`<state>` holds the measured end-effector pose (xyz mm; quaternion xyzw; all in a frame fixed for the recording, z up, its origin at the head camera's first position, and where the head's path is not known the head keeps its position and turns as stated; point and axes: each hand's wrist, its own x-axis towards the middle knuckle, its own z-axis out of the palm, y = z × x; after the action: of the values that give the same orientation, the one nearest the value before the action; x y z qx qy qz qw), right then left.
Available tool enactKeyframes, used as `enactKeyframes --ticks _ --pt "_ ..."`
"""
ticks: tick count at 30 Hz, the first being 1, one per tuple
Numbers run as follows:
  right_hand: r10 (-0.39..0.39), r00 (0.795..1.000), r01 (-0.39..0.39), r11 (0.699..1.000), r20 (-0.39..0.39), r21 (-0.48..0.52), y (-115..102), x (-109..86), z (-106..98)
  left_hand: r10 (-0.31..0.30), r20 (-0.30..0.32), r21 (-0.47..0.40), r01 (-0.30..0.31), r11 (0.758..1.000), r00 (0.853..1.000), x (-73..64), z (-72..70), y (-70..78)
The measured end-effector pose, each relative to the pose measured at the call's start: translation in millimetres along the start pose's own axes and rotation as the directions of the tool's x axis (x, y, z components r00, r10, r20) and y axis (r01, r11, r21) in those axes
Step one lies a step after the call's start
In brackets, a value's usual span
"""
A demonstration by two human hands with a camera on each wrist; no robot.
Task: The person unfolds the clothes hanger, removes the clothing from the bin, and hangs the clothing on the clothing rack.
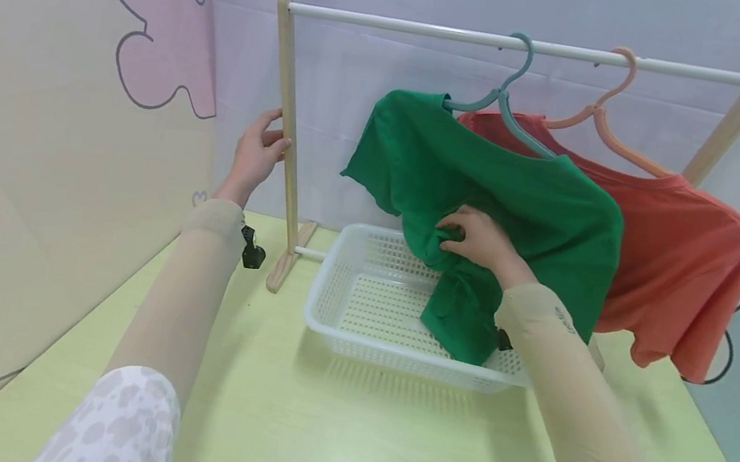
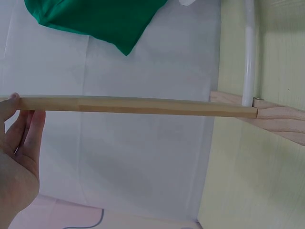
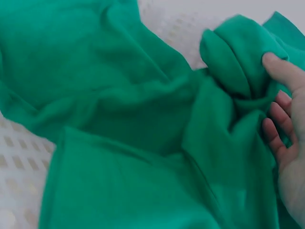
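A green T-shirt (image 1: 547,211) hangs on a teal hanger (image 1: 514,121), its lower part bunched and drooping into a white plastic basket (image 1: 354,333). My right hand (image 1: 481,239) pinches a gathered fold of it at the front; in the right wrist view the thumb presses the cloth (image 3: 238,52) from one side, fingers curled on the other. At the left, my left hand (image 1: 259,153) holds the upright wooden post (image 2: 143,105) of the clothes rack between thumb and fingers, about midway up.
Right of the green shirt, a coral T-shirt (image 1: 684,265) hangs on an orange hanger (image 1: 633,151). Both hooks sit over the rack's white rail (image 1: 402,25). The rack's wooden foot (image 1: 289,259) stands on the pale yellow table (image 1: 363,456), beside the basket. Printed cloth walls surround it.
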<state>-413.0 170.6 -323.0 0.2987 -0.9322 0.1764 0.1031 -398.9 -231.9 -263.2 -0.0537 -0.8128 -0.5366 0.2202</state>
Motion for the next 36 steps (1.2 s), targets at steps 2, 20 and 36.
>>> enactKeyframes --ticks 2,20,36 --pt "0.009 0.999 -0.008 0.999 0.033 -0.034 1 1.1 5 -0.001 0.003 -0.003 0.001 1.000 1.000 0.8 0.9 -0.2" --pt "0.133 0.990 -0.116 0.958 -0.046 0.263 2 5.6 6 -0.001 0.002 -0.009 0.001 1.000 1.000 -1.3 0.3 -0.1" --pt "0.122 0.990 -0.092 0.941 -0.074 0.326 -2 26.2 14 0.003 0.007 -0.008 -0.003 1.000 1.000 -0.7 0.8 -1.2"
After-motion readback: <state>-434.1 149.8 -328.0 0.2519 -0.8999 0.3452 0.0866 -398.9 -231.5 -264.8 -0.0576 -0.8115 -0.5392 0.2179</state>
